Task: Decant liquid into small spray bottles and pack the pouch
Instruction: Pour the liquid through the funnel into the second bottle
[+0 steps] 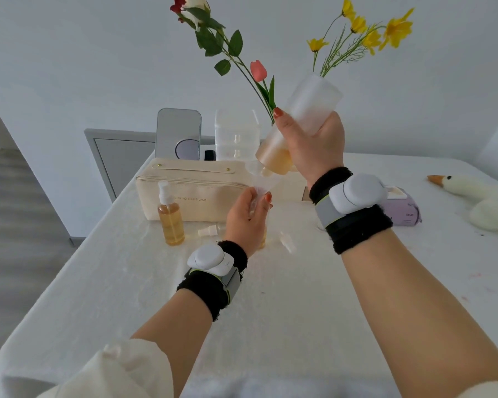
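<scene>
While the right hand wraps fingers and thumb round the frosted bottle, tipped neck-down, the left hand pinches the clear funnel just under that neck. 1 filled spray bottle stands left of the left hand, a loose pump head lies between them, and the cream pouch sits behind.

amber liquid, cream pouch, white tablecloth, yellow flowers

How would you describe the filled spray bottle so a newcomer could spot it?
Find the cream pouch on the white table. The spray bottle stands upright before its left end, amber-filled with its pump fitted, unlike the loose pump head lying nearby.
</scene>
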